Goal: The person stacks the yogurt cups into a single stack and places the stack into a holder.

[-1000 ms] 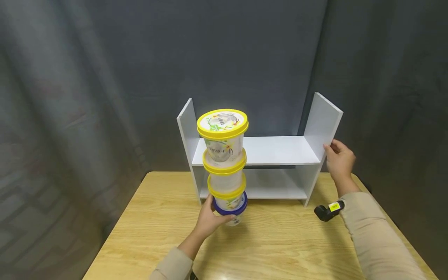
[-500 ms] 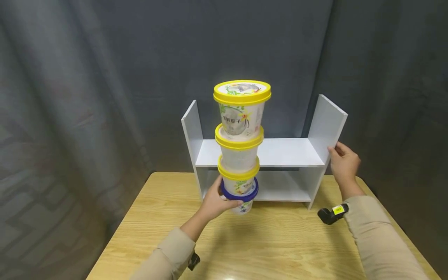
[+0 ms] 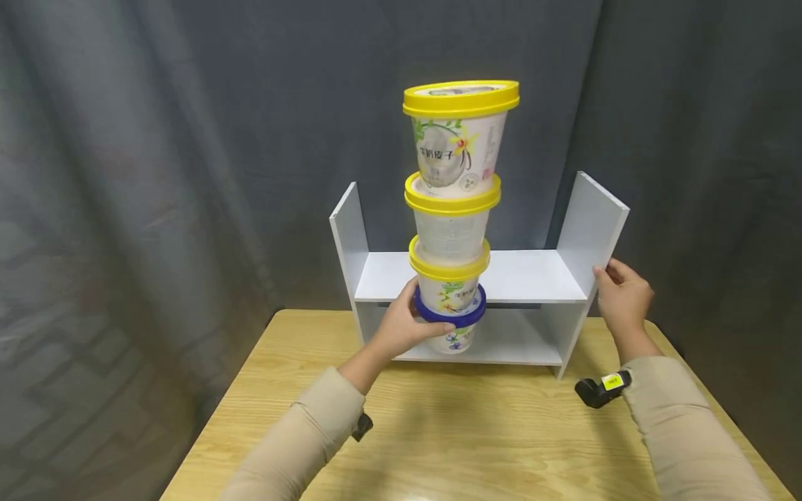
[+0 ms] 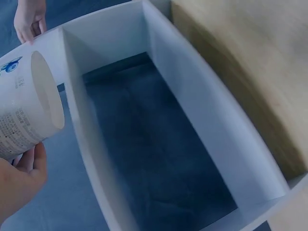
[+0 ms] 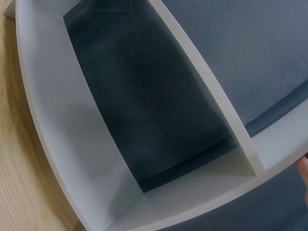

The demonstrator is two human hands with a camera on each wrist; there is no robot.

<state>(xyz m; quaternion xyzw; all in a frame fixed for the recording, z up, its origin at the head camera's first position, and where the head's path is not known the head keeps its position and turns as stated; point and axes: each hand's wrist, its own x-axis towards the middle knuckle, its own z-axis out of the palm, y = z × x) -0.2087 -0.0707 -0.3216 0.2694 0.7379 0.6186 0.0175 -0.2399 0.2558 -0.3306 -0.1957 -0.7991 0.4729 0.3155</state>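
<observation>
In the head view, my left hand (image 3: 399, 327) grips the lowest of several stacked lidded tubs, a white one (image 3: 460, 339) with a dark blue lid. On it stand yellow-lidded tubs; the top tub (image 3: 460, 149) bears printed flowers and sits slightly right of those below. The stack is held up before a white two-tier shelf (image 3: 526, 275). The left wrist view shows the bare base of the gripped tub (image 4: 24, 108) above the upper board's level. My right hand (image 3: 626, 298) holds the front edge of the shelf's right side panel; in the right wrist view only its fingers (image 5: 303, 169) show.
The shelf stands on a wooden table (image 3: 501, 431) with a rounded far right corner. A grey curtain (image 3: 282, 139) hangs close behind and on both sides. The shelf's side panels rise above its upper board, and the back is open to the curtain.
My left hand has raised the stack of tubs and carried it rightward and toward the shelf. The right hand keeps its hold on the side panel; the view has shifted slightly.
</observation>
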